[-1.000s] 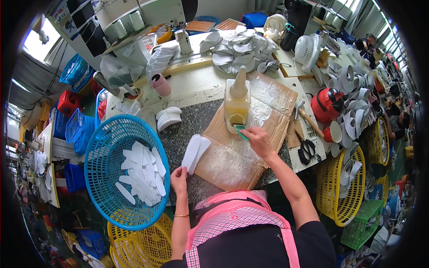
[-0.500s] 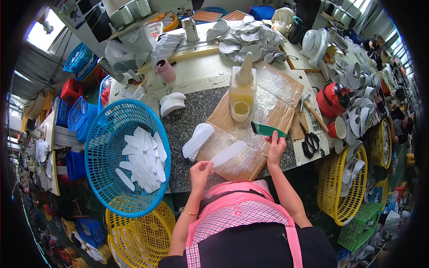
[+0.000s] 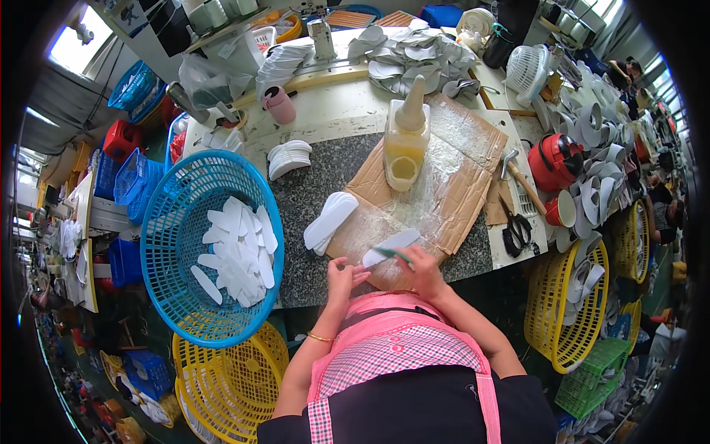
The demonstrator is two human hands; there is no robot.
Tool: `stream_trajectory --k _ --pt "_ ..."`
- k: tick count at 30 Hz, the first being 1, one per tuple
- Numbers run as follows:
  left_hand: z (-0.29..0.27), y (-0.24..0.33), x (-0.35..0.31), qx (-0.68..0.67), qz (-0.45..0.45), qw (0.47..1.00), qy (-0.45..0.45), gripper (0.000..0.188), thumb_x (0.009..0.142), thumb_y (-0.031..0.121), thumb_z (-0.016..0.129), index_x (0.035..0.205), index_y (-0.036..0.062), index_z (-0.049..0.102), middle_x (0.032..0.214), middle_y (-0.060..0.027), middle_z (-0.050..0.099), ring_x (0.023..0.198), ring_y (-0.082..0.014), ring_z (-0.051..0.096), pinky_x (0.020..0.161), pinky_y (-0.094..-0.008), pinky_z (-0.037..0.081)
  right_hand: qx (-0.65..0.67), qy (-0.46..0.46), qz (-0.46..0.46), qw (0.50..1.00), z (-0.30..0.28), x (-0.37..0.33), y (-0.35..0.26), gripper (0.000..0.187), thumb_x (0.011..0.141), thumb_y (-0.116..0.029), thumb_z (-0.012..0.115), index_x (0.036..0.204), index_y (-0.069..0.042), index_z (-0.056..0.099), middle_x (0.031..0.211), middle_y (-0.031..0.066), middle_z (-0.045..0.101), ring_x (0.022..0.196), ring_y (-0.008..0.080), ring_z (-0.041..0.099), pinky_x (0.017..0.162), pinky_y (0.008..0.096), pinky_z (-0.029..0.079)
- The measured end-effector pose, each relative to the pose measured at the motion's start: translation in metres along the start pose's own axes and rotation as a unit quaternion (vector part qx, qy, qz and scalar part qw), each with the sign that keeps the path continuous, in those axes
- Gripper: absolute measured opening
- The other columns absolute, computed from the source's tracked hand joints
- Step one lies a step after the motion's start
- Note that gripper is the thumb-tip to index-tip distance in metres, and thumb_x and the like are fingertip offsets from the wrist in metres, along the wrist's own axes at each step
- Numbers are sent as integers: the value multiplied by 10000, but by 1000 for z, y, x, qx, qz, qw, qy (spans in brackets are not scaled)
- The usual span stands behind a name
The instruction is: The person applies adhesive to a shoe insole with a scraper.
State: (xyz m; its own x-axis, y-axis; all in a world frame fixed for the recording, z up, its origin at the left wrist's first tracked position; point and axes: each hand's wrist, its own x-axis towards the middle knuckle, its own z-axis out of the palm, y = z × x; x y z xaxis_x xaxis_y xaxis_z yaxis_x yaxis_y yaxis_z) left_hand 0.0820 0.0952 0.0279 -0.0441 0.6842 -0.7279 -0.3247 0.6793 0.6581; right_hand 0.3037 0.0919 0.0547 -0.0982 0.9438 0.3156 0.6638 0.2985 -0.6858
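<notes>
My right hand [image 3: 423, 271] is closed around a flat green brush-like tool [image 3: 387, 252], its working edge laid over a white insole-shaped piece [image 3: 398, 241]. That piece rests on the glue-crusted cardboard [image 3: 462, 181] near the table's front edge. My left hand [image 3: 345, 280] is just left of the piece, fingers apart and holding nothing that I can see. A fanned stack of similar white pieces [image 3: 330, 220] lies beyond it, overlapping the cardboard's left side. Behind the work stands a clear squeeze bottle [image 3: 406, 152] of yellowish liquid with a pale cone nozzle.
At left, a blue basket [image 3: 150, 259] holds many white pieces, above a yellow basket [image 3: 244, 392]. A hammer [image 3: 523, 186], black scissors [image 3: 515, 229] and a red container [image 3: 555, 164] sit at right. A pink cup [image 3: 279, 106] and grey pieces [image 3: 418, 59] stand farther back.
My right hand has brought the green tool left and down onto the white piece. The piece now lies on the cardboard, and my left hand has let go of its end.
</notes>
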Motion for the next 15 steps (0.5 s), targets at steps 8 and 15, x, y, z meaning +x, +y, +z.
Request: stream_trajectory --k 8,15 --pt "3 11 -12 113 32 993 3 422 906 64 619 1230 23 352 1049 -242 703 883 -261 721 754 -308 574 -90 67 82 990 -28 4 45 210 910 -85 656 1115 -39 655 874 176 621 756 389 642 651 447 527" --pt "12 7 4 146 132 980 7 520 787 -20 810 1026 78 358 889 -162 726 824 -168 689 759 -264 533 -41 -13 16 999 -6 8 4 141 916 -99 654 1050 -56 668 874 147 628 755 367 647 639 426 514"
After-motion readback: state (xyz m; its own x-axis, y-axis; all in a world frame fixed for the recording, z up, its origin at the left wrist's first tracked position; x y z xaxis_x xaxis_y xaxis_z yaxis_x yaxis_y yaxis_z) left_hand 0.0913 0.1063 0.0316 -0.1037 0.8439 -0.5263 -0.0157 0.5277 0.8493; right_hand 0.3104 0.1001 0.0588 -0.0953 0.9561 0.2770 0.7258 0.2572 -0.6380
